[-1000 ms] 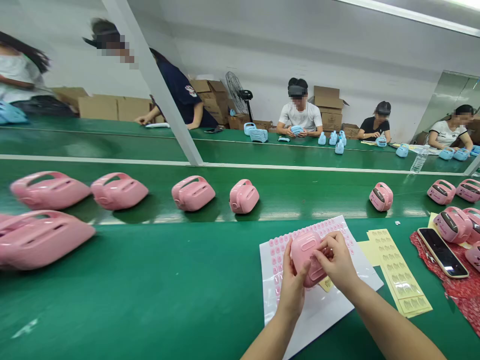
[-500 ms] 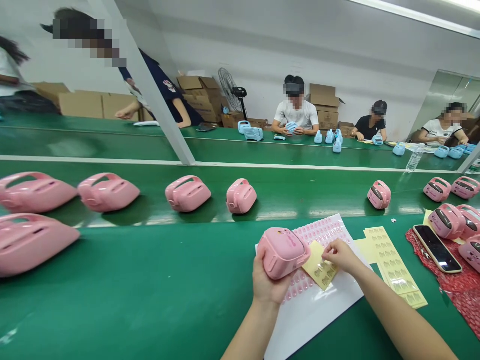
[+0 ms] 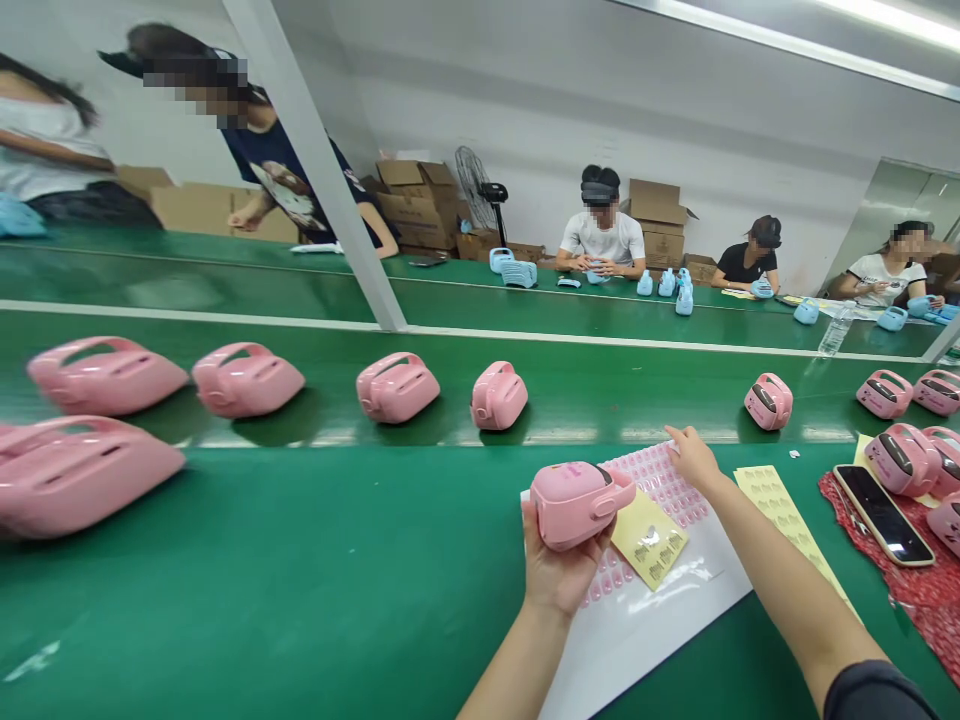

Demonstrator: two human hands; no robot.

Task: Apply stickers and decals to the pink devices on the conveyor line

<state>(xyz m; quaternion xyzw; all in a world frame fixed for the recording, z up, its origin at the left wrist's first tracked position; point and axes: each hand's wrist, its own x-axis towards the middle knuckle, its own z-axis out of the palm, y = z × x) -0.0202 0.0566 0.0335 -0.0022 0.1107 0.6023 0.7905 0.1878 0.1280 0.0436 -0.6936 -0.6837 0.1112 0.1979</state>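
My left hand (image 3: 559, 570) grips a pink handled plastic case (image 3: 574, 508) from below, its lettered face tilted up and its handle to the right. Under it lies a white sheet of pink drop-shaped stickers (image 3: 660, 478), partly covered by my left hand and the case. A small yellow label sheet (image 3: 649, 540) rests on that sheet, beside the case; some of its labels are gone. At the sticker sheet's far right corner is my right hand (image 3: 694, 460), index finger stretched out. I see nothing in its fingers.
Several pink cases (image 3: 397, 388) stand along the raised green strip. To my right are more yellow label sheets (image 3: 780, 510), a phone (image 3: 885, 512) on red bubble wrap (image 3: 911, 600) and more pink cases. Across the bench, co-workers handle blue cases. A white post (image 3: 322, 165) rises at left.
My right hand has moved from the small yellow label sheet up to the far corner of the white sheet. My left hand has turned the pink case, swinging its handle rightward.
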